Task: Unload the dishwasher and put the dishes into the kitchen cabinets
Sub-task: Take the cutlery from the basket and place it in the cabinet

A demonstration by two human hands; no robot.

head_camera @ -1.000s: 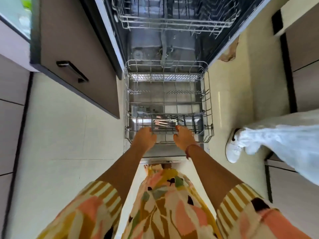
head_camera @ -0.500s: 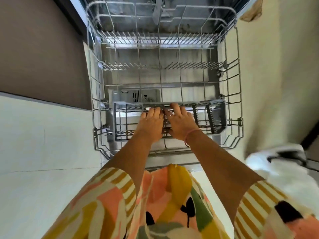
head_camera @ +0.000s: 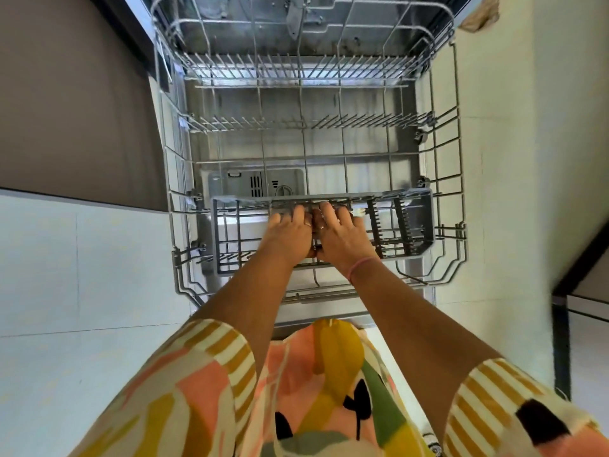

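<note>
The lower rack of the dishwasher is seen pulled out over the open door, and only its wire tines are visible across its rear and middle sections. A grey cutlery basket is seated at the near end of the rack, extending across most of its width. Both hands are placed side by side in the middle of this basket. The left hand is shown with fingers bent downward into a compartment; the right hand, marked by a pink wristband, is positioned likewise. Whether cutlery is gripped by either hand cannot be determined, as the fingertips are hidden among the basket dividers. A brown cabinet front is located to the left of the rack.
</note>
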